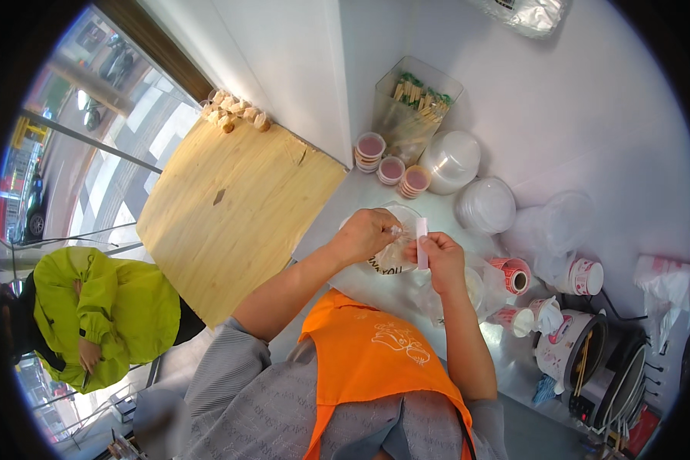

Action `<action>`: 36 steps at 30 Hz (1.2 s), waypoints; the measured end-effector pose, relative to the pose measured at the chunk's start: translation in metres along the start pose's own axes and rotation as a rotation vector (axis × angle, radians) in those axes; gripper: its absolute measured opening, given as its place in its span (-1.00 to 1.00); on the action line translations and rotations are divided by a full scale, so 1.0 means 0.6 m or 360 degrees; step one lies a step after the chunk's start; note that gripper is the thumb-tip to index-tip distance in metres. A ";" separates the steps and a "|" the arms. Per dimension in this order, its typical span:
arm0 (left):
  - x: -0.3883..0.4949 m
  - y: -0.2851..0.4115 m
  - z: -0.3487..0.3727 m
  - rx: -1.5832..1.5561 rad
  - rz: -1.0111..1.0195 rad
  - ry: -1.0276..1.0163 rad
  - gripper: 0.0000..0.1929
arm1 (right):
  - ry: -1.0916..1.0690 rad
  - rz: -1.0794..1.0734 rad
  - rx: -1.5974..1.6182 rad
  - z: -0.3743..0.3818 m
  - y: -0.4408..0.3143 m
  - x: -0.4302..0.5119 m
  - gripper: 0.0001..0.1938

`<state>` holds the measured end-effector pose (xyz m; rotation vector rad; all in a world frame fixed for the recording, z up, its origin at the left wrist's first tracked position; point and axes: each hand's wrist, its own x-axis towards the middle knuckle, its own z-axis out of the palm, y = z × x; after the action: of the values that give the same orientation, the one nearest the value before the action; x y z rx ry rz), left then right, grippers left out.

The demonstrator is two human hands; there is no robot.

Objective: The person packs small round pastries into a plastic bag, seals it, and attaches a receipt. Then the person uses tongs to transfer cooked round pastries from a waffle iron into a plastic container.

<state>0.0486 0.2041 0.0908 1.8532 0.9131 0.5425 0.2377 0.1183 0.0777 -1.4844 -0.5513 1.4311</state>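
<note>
My left hand [368,234] pinches the twisted neck of a clear plastic bag [392,253], its fingertips closed together over it. Under that grip the bag spreads around a round, pale container, and dark lettering shows on the near side. Between thumb and fingers of my right hand [445,257] is a narrow pinkish-white strip [422,241], held upright just right of the bag; its material is unclear. Both hands are over the metal counter [351,282]. A second clear bag with a round container [472,287] lies beside my right wrist, partly hidden by it.
Behind the hands are lidded sauce cups [391,170], a bin of wrapped chopsticks [417,106] and stacked plastic bowls [451,161]. A red sticker roll [510,276] and a rice cooker [569,345] stand right. Left are a wooden board [236,201] and a person in a yellow-green jacket [103,316].
</note>
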 end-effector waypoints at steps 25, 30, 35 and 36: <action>0.063 0.039 -0.014 0.0422 0.0036 -0.0240 -0.82 | -0.0674 -0.0088 -0.0648 0.016 -0.036 0.030 -0.80; 0.069 0.059 -0.023 0.0424 0.0072 -0.0308 -0.82 | -0.0606 0.0091 -0.0593 0.034 -0.040 0.043 -0.85; 0.076 0.058 -0.034 0.0346 0.0094 -0.0433 -0.75 | -0.0601 0.0105 -0.0602 0.035 -0.040 0.052 -0.89; 0.075 0.045 -0.038 0.0283 0.0094 -0.0430 -0.71 | -0.0634 0.0098 -0.0526 0.031 -0.035 0.055 -0.90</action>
<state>0.0701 0.2456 0.1240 2.0589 0.7464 0.2429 0.2332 0.1612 0.0824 -1.4795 -1.0354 1.7618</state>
